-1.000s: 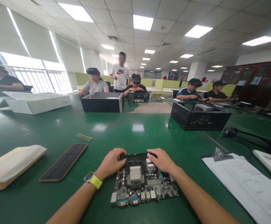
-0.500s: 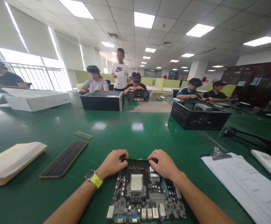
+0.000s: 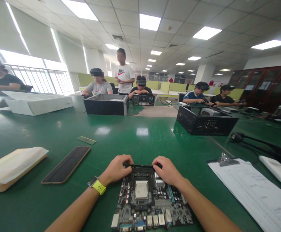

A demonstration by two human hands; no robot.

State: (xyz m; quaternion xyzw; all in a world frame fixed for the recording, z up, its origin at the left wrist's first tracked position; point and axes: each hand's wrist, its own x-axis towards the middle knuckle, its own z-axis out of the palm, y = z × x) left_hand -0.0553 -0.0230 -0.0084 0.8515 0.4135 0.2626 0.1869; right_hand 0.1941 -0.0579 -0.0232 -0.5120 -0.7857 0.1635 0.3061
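A motherboard (image 3: 159, 204) lies flat on the green table in front of me, its port side toward me and a square silver processor (image 3: 141, 189) uncovered in its socket. Dark memory slots (image 3: 142, 169) run along its far edge. My left hand (image 3: 119, 166) is closed at the left end of these slots, thumb and fingers curled over the edge. At the right end my right hand (image 3: 166, 169) pinches the same edge. The fingertips are partly hidden, so I cannot tell whether a memory module sits between them. A loose memory stick (image 3: 86, 140) lies farther left.
A phone (image 3: 66, 165) and a paper-wrapped packet (image 3: 14, 167) lie left. Right are a clipboard (image 3: 254, 187), a white device (image 3: 277, 170) and black cables (image 3: 258, 145). Computer cases (image 3: 106, 105) (image 3: 208, 120) and a white box (image 3: 37, 104) stand farther back; several people sit beyond.
My right hand has shifted very slightly left along the far edge. My left hand and the motherboard look almost still. The standing person at the back has shifted a little.
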